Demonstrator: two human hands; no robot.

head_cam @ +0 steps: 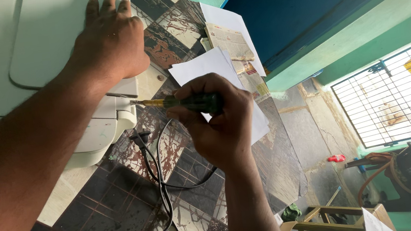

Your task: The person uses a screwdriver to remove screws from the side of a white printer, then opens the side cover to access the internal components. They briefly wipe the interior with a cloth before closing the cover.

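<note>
Screwdriver is gripped in the closed fingers of your right hand, with its tip at the side of the printer. Keep it straight; your left hand lies flat, fingers spread, on the printer.

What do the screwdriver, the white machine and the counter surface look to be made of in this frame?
Screwdriver: translucent green handle, probably plastic, with a yellowish collar and a thin metal shaft. The right hand grips it.
White machine: smooth matt off-white casing with moulded rounded edges, likely plastic. The left hand rests flat on it.
Counter: glossy patterned squares with grout lines, apparently glazed tile.
</note>
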